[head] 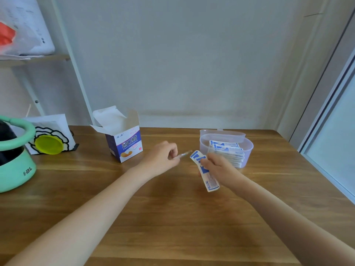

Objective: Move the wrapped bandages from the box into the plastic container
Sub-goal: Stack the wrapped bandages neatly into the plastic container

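Wooden table (172, 217) fills the lower half of the frame, pale wall behind it. Far left edge: a green pot-like thing (15, 169) with a loop handle, and beside it a white card with a black flower outline (55, 127) and a yellow-green disc (49, 144) in front. Left of centre stands the bandage box (125, 143), flaps open, a white sheet poking out of the top (can't see whether any bandages remain inside). Right of centre sits the plastic container (247, 148), translucent, lid leaning behind it, a stack of wrapped bandages (227, 152) already lying in it. Hands meet between box and container, just above the table. Right hand (219, 167) has fingers curled round a small bundle of wrappers (206, 172), blue-and-white, hanging tilted down from the grip, just left of the container rim. Left hand (161, 158) pinches one thin wrapper (184, 154) between thumb and fingertips, its tip pointing at the right hand; it is blurred, so detail is poor. My read: mid-transfer, a good share already moved. To do this step well: merge the single wrapper into the bundle or drop each separately, carry them over the rim before letting go, lay them flat along the existing stack so it doesn't fan out, and steady the light container if it slides.
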A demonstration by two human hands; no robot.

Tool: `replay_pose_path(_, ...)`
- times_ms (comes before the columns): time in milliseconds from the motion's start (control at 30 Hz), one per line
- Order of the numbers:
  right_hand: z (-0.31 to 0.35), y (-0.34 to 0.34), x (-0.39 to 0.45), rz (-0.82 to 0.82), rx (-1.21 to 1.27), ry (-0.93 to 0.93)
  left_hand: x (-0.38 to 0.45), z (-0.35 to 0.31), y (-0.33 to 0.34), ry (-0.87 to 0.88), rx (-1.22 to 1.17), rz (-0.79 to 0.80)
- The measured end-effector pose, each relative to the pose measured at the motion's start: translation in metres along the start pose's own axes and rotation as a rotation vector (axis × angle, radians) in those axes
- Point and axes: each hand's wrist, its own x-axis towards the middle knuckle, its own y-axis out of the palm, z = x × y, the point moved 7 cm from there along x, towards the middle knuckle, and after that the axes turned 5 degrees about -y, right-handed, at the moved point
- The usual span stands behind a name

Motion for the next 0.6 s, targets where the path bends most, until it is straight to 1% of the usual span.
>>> replay_pose_path(33, 0.0, 0.002, -0.001, 0.01, 0.029, 0.011, -0.004, -0.002, -0.007, 0.023, 0.004, -0.055)
replay_pose_path(100, 0.0, 0.001, -0.001, -0.012, 0.092, 0.013, -0.009, -0.003, -0.01, 0.038, 0.041, -0.067)
replay_pose_path(233, 0.007, -0.003, -0.003, -0.054, 0.197, -0.022, -0.014, 0.001, 0.003, 0.027, 0.122, 0.058)
replay_pose_path(433, 0.014, -0.002, 0.0, -0.076, 0.267, -0.028, -0.018, -0.002, 0.008, -0.041, -0.079, 0.24)
replay_pose_path(533, 0.018, 0.0, 0.002, -0.078, 0.272, -0.022, -0.019, 0.0, 0.005, -0.069, -0.187, 0.263)
replay_pose_path(600, 0.023, 0.005, 0.004, -0.05, 0.171, -0.052, -0.019, 0.002, 0.004, -0.065, -0.15, 0.254)
